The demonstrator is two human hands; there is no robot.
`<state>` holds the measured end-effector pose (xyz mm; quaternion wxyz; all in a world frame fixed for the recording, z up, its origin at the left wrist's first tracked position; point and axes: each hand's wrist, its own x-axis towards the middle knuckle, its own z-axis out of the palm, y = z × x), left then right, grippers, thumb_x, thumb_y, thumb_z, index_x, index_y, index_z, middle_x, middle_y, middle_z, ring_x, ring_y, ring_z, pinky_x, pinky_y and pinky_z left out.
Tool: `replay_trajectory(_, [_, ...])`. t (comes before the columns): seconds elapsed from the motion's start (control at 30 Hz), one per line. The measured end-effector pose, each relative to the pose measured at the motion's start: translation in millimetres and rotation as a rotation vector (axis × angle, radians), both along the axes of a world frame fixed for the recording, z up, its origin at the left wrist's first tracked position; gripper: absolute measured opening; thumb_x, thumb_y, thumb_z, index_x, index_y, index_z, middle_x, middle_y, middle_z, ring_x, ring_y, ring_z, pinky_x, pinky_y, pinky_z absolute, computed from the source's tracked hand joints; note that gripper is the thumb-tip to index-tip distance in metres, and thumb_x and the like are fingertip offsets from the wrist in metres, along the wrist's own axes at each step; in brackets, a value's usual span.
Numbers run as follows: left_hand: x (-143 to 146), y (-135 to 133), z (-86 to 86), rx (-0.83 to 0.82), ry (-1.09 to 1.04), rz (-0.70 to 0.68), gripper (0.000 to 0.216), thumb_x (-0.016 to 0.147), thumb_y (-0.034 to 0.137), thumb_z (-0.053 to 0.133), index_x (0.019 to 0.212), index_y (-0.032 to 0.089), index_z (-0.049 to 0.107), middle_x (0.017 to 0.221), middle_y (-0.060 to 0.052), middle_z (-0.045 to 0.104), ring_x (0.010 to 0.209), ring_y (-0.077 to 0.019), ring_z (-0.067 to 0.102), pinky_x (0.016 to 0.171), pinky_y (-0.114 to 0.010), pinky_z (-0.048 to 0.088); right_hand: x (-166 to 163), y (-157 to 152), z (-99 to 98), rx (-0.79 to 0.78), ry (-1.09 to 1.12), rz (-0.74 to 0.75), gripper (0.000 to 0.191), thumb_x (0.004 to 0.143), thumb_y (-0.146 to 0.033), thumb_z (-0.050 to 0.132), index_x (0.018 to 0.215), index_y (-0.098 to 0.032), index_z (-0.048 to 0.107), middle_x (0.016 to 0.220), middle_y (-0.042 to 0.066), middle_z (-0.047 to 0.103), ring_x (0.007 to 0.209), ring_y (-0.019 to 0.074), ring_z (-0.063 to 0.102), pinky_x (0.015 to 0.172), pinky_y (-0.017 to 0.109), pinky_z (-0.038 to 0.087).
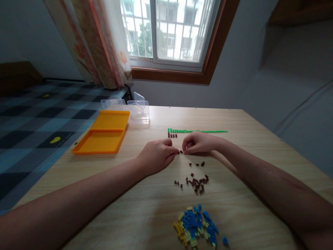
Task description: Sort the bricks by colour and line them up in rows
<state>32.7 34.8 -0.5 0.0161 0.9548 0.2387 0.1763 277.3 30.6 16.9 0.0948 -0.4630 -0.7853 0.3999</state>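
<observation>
My left hand [156,154] and my right hand [196,143] meet at the middle of the wooden table [260,139], fingers pinched together on tiny dark brown bricks [181,151] between the fingertips. Just beyond the hands lies a long row of green bricks [197,131], with a short row of brown bricks [172,135] under its left end. Nearer me, loose brown bricks [196,182] are scattered on the table. A heap of blue and yellow bricks [196,225] lies closest to me.
An open orange plastic case [104,133] lies at the table's left side. Clear plastic boxes [130,107] stand behind it. A bed with a checked cover [33,118] is to the left, a window and curtain behind the table.
</observation>
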Motion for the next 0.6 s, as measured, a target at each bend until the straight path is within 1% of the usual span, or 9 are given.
replay_trajectory(0.13, [0,0,-0.2,-0.016,-0.041,-0.026,0.026,0.093,0.030,0.055,0.106,0.029,0.077,0.091,-0.003,0.068,0.070,-0.0142,0.064,0.061,-0.026,0.048,6,-1,-4.4,-0.210,0.135,-0.084,0.025,0.079,-0.037,0.073,0.088,-0.014,0.066,0.066,-0.003,0.057,0.054,0.0084,0.048,0.049,0.021,0.035])
replay_trajectory(0.17, [0,-1,-0.4,-0.020,-0.059,-0.044,0.026,0.094,0.030,0.054,0.106,0.028,0.076,0.091,-0.004,0.068,0.070,-0.0140,0.064,0.062,-0.026,0.048,8,-3,-5.8,-0.242,0.182,-0.109,0.026,0.079,-0.037,0.073,0.087,-0.015,0.064,0.066,-0.003,0.058,0.054,0.0083,0.048,0.049,0.021,0.035])
replay_trajectory(0.23, [1,-1,-0.8,-0.022,-0.074,-0.105,0.026,0.095,0.030,0.052,0.103,0.025,0.076,0.088,-0.004,0.068,0.071,-0.0139,0.063,0.062,-0.026,0.049,13,-9,-8.9,-0.248,0.274,-0.157,0.025,0.079,-0.037,0.074,0.085,-0.016,0.061,0.068,-0.002,0.060,0.057,0.0091,0.050,0.051,0.021,0.038])
replay_trajectory(0.3, [1,-1,-0.7,-0.020,-0.057,-0.191,0.027,0.096,0.030,0.050,0.096,0.023,0.076,0.086,-0.004,0.067,0.071,-0.0136,0.063,0.062,-0.025,0.048,18,-20,-12.4,-0.203,0.349,-0.200,0.023,0.079,-0.036,0.074,0.084,-0.017,0.061,0.073,0.000,0.062,0.062,0.0107,0.053,0.055,0.023,0.041])
replay_trajectory(0.37, [1,-2,-0.1,-0.020,-0.037,-0.269,0.027,0.096,0.028,0.049,0.092,0.021,0.075,0.085,-0.004,0.068,0.070,-0.0133,0.062,0.061,-0.025,0.048,22,-34,-16.3,-0.152,0.409,-0.239,0.019,0.081,-0.033,0.072,0.088,-0.018,0.064,0.079,0.002,0.063,0.069,0.0125,0.055,0.062,0.025,0.045])
replay_trajectory(0.43, [1,-3,0.9,-0.024,-0.034,-0.319,0.026,0.095,0.026,0.049,0.090,0.020,0.074,0.084,-0.003,0.068,0.068,-0.0132,0.061,0.061,-0.025,0.047,23,-49,-20.9,-0.107,0.457,-0.270,0.016,0.081,-0.027,0.069,0.095,-0.019,0.065,0.089,0.004,0.064,0.078,0.0145,0.057,0.069,0.027,0.047])
replay_trajectory(0.47, [1,-3,1.4,-0.029,-0.033,-0.335,0.025,0.094,0.025,0.049,0.089,0.020,0.074,0.082,-0.003,0.067,0.067,-0.0132,0.061,0.060,-0.025,0.046,22,-57,-23.6,-0.069,0.466,-0.283,0.015,0.081,-0.024,0.067,0.095,-0.019,0.065,0.093,0.005,0.065,0.081,0.0156,0.058,0.071,0.029,0.048])
replay_trajectory(0.53, [1,-4,2.0,-0.044,-0.024,-0.354,0.024,0.092,0.024,0.049,0.086,0.019,0.072,0.078,-0.003,0.066,0.065,-0.0133,0.060,0.058,-0.025,0.045,19,-70,-29.7,0.052,0.458,-0.313,0.015,0.077,-0.016,0.061,0.091,-0.019,0.066,0.097,0.006,0.065,0.088,0.0181,0.058,0.076,0.032,0.048])
replay_trajectory(0.6, [1,-5,2.0,-0.063,-0.013,-0.361,0.022,0.091,0.022,0.050,0.084,0.019,0.071,0.076,-0.002,0.066,0.063,-0.0131,0.059,0.057,-0.026,0.043,15,-80,-35.9,0.183,0.443,-0.363,0.019,0.072,-0.010,0.055,0.085,-0.019,0.066,0.099,0.007,0.065,0.092,0.0196,0.058,0.081,0.034,0.047])
